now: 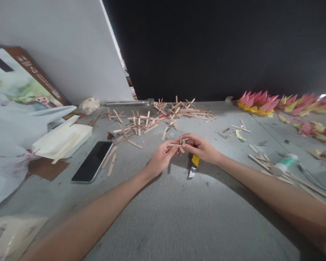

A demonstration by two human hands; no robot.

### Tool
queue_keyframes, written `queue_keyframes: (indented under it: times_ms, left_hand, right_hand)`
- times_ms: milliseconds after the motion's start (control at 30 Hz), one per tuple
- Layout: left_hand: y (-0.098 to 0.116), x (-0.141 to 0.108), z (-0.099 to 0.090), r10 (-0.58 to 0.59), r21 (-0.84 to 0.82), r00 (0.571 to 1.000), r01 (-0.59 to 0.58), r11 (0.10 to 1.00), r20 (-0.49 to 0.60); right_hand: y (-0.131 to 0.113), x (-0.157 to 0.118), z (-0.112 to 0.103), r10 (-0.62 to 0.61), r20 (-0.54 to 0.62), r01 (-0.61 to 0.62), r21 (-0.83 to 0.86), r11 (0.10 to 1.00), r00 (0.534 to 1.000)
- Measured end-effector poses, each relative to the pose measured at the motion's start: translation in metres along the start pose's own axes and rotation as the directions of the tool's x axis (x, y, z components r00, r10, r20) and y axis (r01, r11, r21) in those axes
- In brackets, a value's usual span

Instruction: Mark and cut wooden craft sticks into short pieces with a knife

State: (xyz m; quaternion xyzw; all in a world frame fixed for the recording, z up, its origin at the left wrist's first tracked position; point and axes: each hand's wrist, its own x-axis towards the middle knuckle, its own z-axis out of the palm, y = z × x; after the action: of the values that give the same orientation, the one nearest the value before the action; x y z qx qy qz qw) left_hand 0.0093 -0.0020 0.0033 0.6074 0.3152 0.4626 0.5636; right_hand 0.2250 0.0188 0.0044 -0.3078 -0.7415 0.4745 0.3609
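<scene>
Between my two hands, over the middle of the grey table [152, 214], is a small bundle of crossed wooden craft sticks [180, 145]. My left hand [163, 155] pinches it from the left, thumb against the sticks. From the right, the thumb and fingers of my right hand [200, 148] close on the same sticks. Just below my right hand lies a yellow piece with a silvery end, perhaps a glue tube [193, 166], partly hidden by the hand. Behind both hands spreads a heap of loose and crossed craft sticks [149, 121].
A phone [92, 162], a white foam tray [77, 137] and a plastic bag [13, 145] are on the left. Pink and yellow folded-paper flowers [256, 103] line the back right. A white and green bottle [284, 165] lies among more sticks at right. A black panel [220, 47] stands behind.
</scene>
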Motion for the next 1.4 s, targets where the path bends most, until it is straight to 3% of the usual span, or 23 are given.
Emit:
queue_keyframes:
  times_ms: [567, 833, 1400]
  left_hand:
    - [-0.0008, -0.0006, -0.0005, -0.005, 0.017, 1.0, 0.005, 1.0, 0.014]
    - [0.0035, -0.0006, 0.0029, -0.016, 0.0, 0.999, 0.016, 1.0, -0.046]
    - [0.0005, -0.0025, 0.002, -0.011, 0.025, 1.0, 0.011, 1.0, -0.014]
  right_hand:
    - [-0.0019, 0.0012, -0.0019, 0.005, 0.017, -0.005, -0.023, 1.0, 1.0]
    - [-0.0065, 0.0001, -0.0003, 0.002, 0.002, -0.002, -0.061, 0.998, 1.0]
    - [-0.005, 0.0014, -0.0006, -0.006, 0.026, 0.007, -0.021, 1.0, 1.0]
